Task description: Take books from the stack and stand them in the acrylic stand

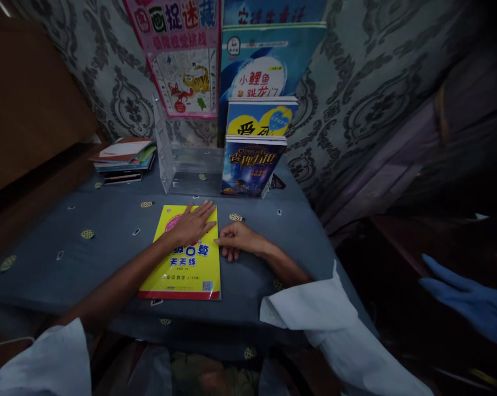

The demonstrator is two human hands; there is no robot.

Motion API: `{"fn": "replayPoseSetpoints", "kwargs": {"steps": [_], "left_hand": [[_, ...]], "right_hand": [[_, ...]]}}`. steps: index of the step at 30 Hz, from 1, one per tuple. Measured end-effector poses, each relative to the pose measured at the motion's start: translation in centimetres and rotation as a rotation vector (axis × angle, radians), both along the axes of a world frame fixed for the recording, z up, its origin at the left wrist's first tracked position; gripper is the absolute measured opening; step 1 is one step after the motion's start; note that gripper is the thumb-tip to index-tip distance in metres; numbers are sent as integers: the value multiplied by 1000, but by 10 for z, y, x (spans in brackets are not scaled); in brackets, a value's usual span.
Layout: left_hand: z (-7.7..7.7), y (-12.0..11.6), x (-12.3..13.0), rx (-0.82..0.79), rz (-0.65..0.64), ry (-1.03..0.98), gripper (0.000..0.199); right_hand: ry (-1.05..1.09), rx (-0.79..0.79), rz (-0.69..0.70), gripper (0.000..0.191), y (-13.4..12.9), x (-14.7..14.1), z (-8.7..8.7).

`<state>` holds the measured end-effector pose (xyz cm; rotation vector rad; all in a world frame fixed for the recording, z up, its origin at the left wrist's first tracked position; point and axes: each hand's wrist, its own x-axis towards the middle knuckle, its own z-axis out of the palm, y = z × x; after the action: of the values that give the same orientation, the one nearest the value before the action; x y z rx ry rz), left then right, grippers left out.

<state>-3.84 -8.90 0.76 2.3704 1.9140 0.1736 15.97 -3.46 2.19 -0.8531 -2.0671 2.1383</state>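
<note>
A yellow math workbook [190, 280] with a red bottom strip lies on the cloth-covered table. My left hand [192, 224] rests flat on its upper cover, fingers stretched out, hiding part of the title. At the right edge of the workbook is my right hand [240, 240], its fingers curled and the thumb tip lying over the cover's edge. The fingertip under the thumb is hidden.
Behind the workbook stands a clear acrylic book rack [190, 168], with several books [254, 165] upright in its right side. A pink picture book [186, 60] leans at the back. A pile of books [124, 159] lies left. At far right is a blue-gloved hand [471, 297].
</note>
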Motion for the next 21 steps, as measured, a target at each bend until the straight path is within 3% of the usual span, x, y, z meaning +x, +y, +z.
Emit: {"fn": "replayPoseSetpoints", "kwargs": {"steps": [8,17,21], "left_hand": [[12,-32,9,10,-158,-138,62],[20,-125,51,3,-248,-51,70],[26,-150,52,-15,-349,-184,63]], "right_hand": [[8,-27,25,28,6,3,-7],[-44,-5,-21,20,8,4,-2],[-88,36,-75,21,0,1,4]]}}
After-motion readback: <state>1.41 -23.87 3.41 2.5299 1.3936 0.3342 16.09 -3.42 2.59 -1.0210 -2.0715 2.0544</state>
